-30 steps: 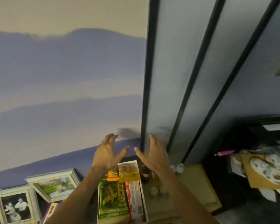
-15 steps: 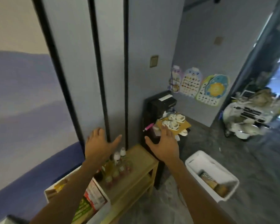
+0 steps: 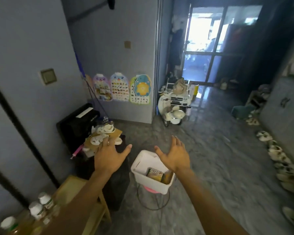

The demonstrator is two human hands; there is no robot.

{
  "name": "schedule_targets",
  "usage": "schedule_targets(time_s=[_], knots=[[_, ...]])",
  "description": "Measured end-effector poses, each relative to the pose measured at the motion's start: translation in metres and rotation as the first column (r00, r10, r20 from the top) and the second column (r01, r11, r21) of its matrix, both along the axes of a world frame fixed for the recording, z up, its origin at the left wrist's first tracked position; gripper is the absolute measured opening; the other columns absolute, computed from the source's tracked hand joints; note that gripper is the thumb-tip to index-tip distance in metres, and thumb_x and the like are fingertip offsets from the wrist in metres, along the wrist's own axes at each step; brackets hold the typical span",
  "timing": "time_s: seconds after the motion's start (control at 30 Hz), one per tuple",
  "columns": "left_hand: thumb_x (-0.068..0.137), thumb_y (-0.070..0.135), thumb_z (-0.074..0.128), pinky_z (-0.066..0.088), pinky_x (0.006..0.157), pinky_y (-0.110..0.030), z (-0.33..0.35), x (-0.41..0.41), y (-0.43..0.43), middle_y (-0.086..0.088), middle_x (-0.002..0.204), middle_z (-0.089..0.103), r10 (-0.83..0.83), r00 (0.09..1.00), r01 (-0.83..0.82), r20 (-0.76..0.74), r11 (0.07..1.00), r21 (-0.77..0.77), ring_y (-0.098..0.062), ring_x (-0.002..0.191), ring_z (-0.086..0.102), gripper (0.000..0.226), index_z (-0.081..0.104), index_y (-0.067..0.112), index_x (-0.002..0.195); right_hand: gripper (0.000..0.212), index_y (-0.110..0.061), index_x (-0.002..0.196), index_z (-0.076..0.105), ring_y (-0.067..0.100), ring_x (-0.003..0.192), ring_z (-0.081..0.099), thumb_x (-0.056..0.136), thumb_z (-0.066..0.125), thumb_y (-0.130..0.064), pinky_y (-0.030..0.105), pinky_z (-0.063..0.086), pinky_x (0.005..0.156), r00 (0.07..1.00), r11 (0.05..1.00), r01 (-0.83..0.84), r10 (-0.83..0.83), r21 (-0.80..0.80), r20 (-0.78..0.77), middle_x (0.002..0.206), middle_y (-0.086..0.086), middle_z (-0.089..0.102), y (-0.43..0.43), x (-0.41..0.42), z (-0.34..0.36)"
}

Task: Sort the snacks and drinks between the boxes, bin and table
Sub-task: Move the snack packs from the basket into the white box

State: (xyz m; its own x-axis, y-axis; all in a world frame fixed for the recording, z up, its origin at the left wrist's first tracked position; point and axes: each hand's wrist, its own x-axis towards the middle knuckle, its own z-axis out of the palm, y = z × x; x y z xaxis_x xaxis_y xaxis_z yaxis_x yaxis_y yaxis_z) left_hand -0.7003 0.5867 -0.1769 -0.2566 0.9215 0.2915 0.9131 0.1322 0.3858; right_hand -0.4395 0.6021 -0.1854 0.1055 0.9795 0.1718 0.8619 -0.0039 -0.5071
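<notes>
left hand [image 3: 109,157]: fingers straight and spread, thumb out to the side, back of the hand to the camera; it holds nothing and hangs in the air left of the white bin [image 3: 148,180].
right hand [image 3: 176,157]: fingers splayed wide, likewise holding nothing; it is in the air over the far right corner of the white bin, not touching it.
white bin: an open plastic tub at the centre, resting on a pink stool [image 3: 147,189] with a wire ring below.
snack packets [image 3: 155,173]: a few lie in the bin's near right end; the print is too blurred to read.
bottles [image 3: 44,200]: white-capped, standing together well to the left of the bin and nearer the camera, on the desk [image 3: 70,185].
desk: pale wood, left of the bin, under the left forearm.
sandals [image 3: 103,132]: white, on a piece of cardboard beyond and left of the bin, just past the left fingertips.
wall charts [image 3: 122,89]: three bright ones, far behind the bin.
toy car [image 3: 175,106]: white, well beyond the bin.
shoes [image 3: 278,158]: a row on the floor [image 3: 219,158] far right of the bin.
</notes>
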Motion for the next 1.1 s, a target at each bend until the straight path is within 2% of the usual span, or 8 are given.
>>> schedule_targets(time_s=[0.17,0.3,0.4,0.6,0.73,0.87,1.0,1.1], knots=[[0.078,0.099,0.032,0.046,0.112,-0.054,-0.017,0.063,0.039,-0.008,0.154,0.048,-0.068,0.998,0.07,0.017,0.994,-0.083,-0.034,0.139,0.05,0.109,0.052,0.018,0.147,0.109,-0.011,0.165,0.03,0.036,0.157,0.031,0.088,0.046,-0.087,0.052,0.039,0.122,0.997,0.995,0.069,-0.068,-0.074,0.024,0.172,0.013,0.033,0.018,0.06,-0.025],[0.084,0.091,0.044,0.043,0.114,-0.052,-0.043,0.094,0.066,-0.008,0.158,0.047,-0.113,0.994,0.113,0.008,0.98,-0.166,-0.033,0.143,0.047,0.099,0.049,0.019,0.152,0.107,-0.011,0.165,0.031,0.037,0.156,0.032,0.09,0.047,-0.085,0.052,0.04,0.121,0.995,0.984,0.094,-0.09,-0.152,0.036,0.172,0.013,0.033,0.036,0.086,-0.054],[0.084,0.091,0.043,0.041,0.115,-0.052,-0.063,0.106,0.089,-0.007,0.156,0.048,-0.136,0.99,0.137,0.023,0.965,-0.224,-0.032,0.142,0.047,0.1,0.049,0.018,0.152,0.107,-0.013,0.165,0.03,0.036,0.155,0.033,0.089,0.046,-0.086,0.051,0.041,0.119,0.994,0.97,0.113,-0.108,-0.214,0.032,0.171,0.012,0.035,0.053,0.094,-0.072],[0.084,0.092,0.041,0.047,0.103,-0.047,-0.107,0.116,0.162,-0.006,0.141,0.059,-0.192,0.981,0.193,0.031,0.944,-0.268,-0.029,0.125,0.059,0.093,0.058,0.018,0.138,0.104,-0.015,0.164,0.03,0.036,0.152,0.039,0.09,0.043,-0.087,0.054,0.045,0.117,0.986,0.934,0.164,-0.154,-0.318,0.056,0.167,0.012,0.04,0.114,0.099,-0.112],[0.083,0.094,0.04,0.049,0.101,-0.046,-0.146,0.111,0.232,-0.006,0.136,0.062,-0.227,0.973,0.228,0.041,0.922,-0.313,-0.028,0.121,0.062,0.096,0.06,0.017,0.136,0.105,-0.014,0.162,0.032,0.036,0.152,0.038,0.088,0.041,-0.088,0.054,0.044,0.117,0.978,0.904,0.209,-0.192,-0.374,0.082,0.167,0.012,0.04,0.178,0.094,-0.141],[0.078,0.1,0.034,0.052,0.095,-0.046,-0.194,0.105,0.306,-0.008,0.127,0.065,-0.254,0.967,0.244,0.03,0.879,-0.411,-0.03,0.112,0.064,0.102,0.063,0.017,0.13,0.098,-0.014,0.158,0.036,0.036,0.147,0.044,0.091,0.045,-0.084,0.051,0.047,0.112,0.975,0.86,0.22,-0.178,-0.46,0.132,0.161,0.012,0.045,0.242,0.079,-0.171],[0.078,0.101,0.031,0.053,0.099,-0.049,-0.24,0.104,0.356,-0.008,0.134,0.063,-0.274,0.961,0.246,0.024,0.817,-0.522,-0.029,0.117,0.064,0.106,0.061,0.018,0.137,0.099,-0.018,0.157,0.038,0.033,0.142,0.049,0.086,0.045,-0.087,0.051,0.047,0.111,0.975,0.816,0.214,-0.141,-0.537,0.173,0.157,0.008,0.05,0.287,0.067,-0.216],[0.077,0.101,0.029,0.052,0.102,-0.048,-0.275,0.107,0.381,-0.008,0.138,0.062,-0.278,0.96,0.239,0.032,0.755,-0.61,-0.03,0.122,0.062,0.109,0.059,0.017,0.14,0.1,-0.015,0.157,0.036,0.034,0.141,0.048,0.087,0.048,-0.085,0.051,0.046,0.112,0.979,0.77,0.187,-0.094,-0.611,0.181,0.159,0.008,0.048,0.31,0.064,-0.263]])
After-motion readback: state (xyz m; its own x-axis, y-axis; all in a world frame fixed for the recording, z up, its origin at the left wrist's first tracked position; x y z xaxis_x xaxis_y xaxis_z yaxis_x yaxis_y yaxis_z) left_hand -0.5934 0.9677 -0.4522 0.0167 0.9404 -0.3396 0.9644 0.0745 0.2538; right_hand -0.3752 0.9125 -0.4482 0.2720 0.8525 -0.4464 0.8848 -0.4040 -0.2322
